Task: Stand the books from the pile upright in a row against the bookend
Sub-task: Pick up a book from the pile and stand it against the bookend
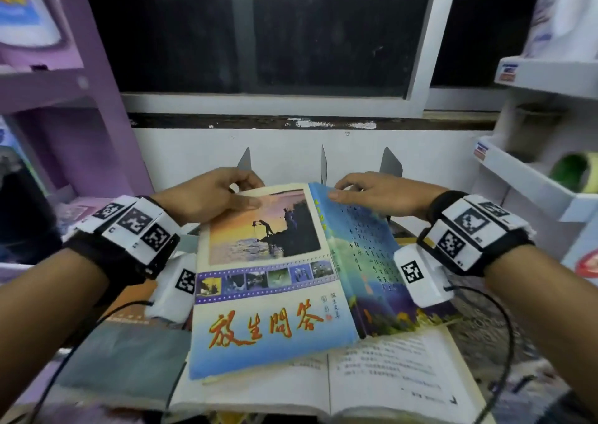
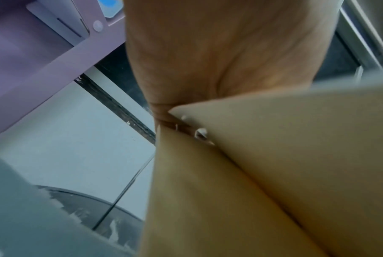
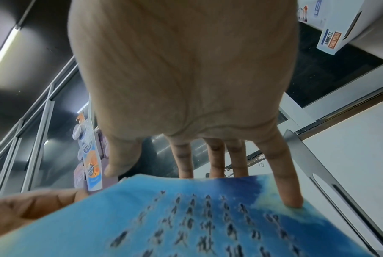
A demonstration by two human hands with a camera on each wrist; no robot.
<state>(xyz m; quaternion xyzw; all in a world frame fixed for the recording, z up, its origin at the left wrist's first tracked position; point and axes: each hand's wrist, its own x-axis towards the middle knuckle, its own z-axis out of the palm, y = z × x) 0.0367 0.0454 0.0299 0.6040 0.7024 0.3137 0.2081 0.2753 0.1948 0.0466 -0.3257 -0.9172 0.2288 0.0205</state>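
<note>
1. Leftmost, the left hand (image 1: 207, 197) gripped the far left corner of the blue paperback (image 1: 275, 281), thumb on the cover, fingers curled behind the edge.
2. Centrally, that paperback lay splayed cover-up on an open book (image 1: 388, 372) atop the pile.
3. Rightward, the right hand (image 1: 382, 194) pressed nearly straight fingers (image 3: 289, 187) on the back cover.
4. Beyond, the metal bookend (image 1: 391, 164) stood against the wall.

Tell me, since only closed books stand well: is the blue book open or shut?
Open: the blue book lies spread face-down, both covers showing either side of its spine.
</note>
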